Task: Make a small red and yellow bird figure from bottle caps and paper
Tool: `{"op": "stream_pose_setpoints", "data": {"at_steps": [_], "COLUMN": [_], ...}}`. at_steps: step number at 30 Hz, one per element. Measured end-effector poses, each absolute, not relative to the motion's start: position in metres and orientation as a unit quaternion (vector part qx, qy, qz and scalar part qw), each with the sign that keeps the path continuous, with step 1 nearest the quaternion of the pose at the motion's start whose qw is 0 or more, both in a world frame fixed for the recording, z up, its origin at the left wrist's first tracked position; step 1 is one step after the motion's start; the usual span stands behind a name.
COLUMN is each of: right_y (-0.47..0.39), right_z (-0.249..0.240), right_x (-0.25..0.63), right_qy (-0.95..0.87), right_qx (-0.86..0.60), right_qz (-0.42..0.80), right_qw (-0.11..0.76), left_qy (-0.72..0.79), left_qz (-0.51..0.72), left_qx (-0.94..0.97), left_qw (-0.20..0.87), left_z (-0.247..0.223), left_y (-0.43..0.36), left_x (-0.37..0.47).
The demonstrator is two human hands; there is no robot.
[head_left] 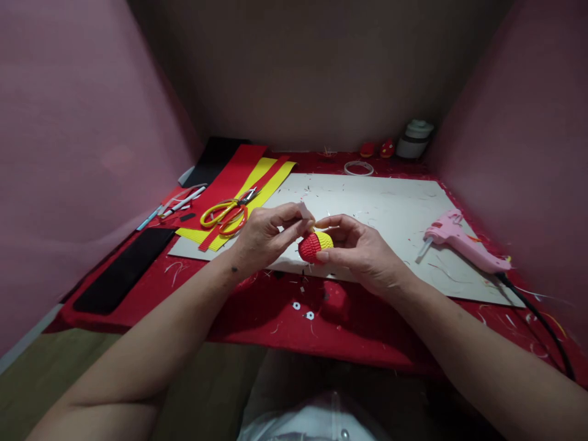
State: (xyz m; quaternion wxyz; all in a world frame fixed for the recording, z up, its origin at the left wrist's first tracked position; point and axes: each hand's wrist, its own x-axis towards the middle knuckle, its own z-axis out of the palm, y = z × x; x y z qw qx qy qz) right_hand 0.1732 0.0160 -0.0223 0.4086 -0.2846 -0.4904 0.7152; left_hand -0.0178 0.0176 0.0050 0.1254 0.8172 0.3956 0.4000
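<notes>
A small ribbed ball, half red and half yellow (310,247), is held over the front edge of the white board (386,202). My right hand (362,248) grips it between thumb and fingers from the right. Above its top left, my left hand (280,233) pinches a small pale piece (304,211), with the fingertips close to the ball. Whether those fingertips touch the ball is hard to tell. Below the hands, two small white paper pieces with dark centres (303,310) lie on the red cloth (275,331).
Yellow-and-red scissors (227,214) lie on red and yellow sheets (239,162) at the left, near a black phone-like slab (124,269). A pink glue gun (468,242) rests at the right, its cable trailing frontward. Behind are a tape ring (359,168) and a lidded jar (414,139).
</notes>
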Motion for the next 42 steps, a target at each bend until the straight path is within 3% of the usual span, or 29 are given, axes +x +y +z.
{"op": "stream_pose_setpoints", "data": {"at_steps": [10,18,36,42], "right_y": [0.012,0.014,0.015,0.015], "right_z": [-0.019,-0.019,-0.020,-0.019], "right_x": [0.173,0.172,0.171,0.172], "right_qy": [-0.483,-0.468,-0.461,-0.441], "right_qx": [-0.299,-0.310,-0.305,-0.321], "right_qz": [0.723,0.724,0.729,0.728], "right_qw": [0.394,0.401,0.404,0.415], "left_qy": [0.408,0.403,0.380,0.396], "left_qz": [0.424,0.486,0.467,0.442], "left_qx": [0.809,0.773,0.799,0.803], "left_qw": [-0.008,0.056,-0.021,0.061], "left_z": [-0.007,-0.007,-0.010,0.000], "left_y": [0.015,0.012,0.007,0.002], "left_x": [-0.013,-0.007,-0.004,-0.003]}}
